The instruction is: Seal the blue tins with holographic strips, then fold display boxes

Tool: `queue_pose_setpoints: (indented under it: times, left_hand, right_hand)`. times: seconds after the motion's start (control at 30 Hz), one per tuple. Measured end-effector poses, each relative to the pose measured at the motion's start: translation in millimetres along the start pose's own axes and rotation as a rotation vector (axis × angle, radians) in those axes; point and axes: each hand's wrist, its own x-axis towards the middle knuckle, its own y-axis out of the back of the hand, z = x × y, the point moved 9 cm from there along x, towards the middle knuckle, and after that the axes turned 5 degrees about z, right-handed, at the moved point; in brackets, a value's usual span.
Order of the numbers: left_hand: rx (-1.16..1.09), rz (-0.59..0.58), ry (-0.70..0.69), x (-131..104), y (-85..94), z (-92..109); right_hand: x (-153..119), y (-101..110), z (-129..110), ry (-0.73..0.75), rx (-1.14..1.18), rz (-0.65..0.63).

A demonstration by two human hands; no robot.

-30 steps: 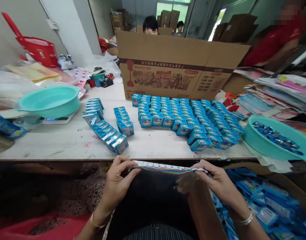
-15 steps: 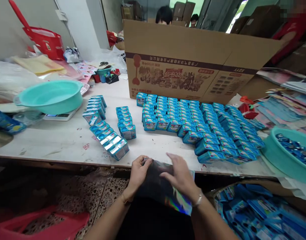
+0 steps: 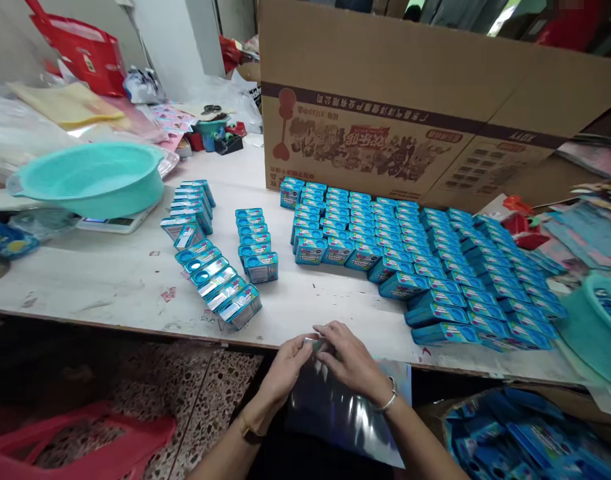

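A shiny, see-through plastic sheet or bag (image 3: 345, 407) hangs below the table's front edge, over the lap. At its top left corner my left hand (image 3: 288, 365) is closed, pinching the film between thumb and fingers. My right hand (image 3: 349, 357) lies over the top edge, its fingertips meeting that same corner near my left hand; whether they grip the film is hard to tell. Beyond my hands, small blue boxes (image 3: 402, 285) stand in tight rows on the white table (image 3: 330, 310). Two shorter rows of blue boxes (image 3: 232, 303) stand to the left.
A large cardboard box (image 3: 355, 73) stands behind the rows. One teal basin (image 3: 90, 193) sits on a scale at left, another teal basin (image 3: 590, 333) at right. Below the table are a carton of blue packs (image 3: 530, 433) and a red plastic bag (image 3: 80, 443).
The view has tipped down. My right hand has moved left, its fingers coming in to my left hand at the corner. The film has spread out lower and shows more of its surface.
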Motion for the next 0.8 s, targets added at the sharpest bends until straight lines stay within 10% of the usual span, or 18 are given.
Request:
queue_pose_setpoints:
  times: [0.1,0.33,0.8]
  left_hand:
    - [-0.188,0.047,0.073,-2,4.5,-4]
    - [-0.29,-0.257,0.288,-14,-8.0,-2]
    - [0.042,0.126,0.032,-15,18.4,-10]
  right_hand:
    - [2,-6,-14,0.032,0.066,0.1]
    - [-1,-7,-7,-0.001,0.329,0.184]
    - [-20,-5,-34,0.038,0.16,0.201]
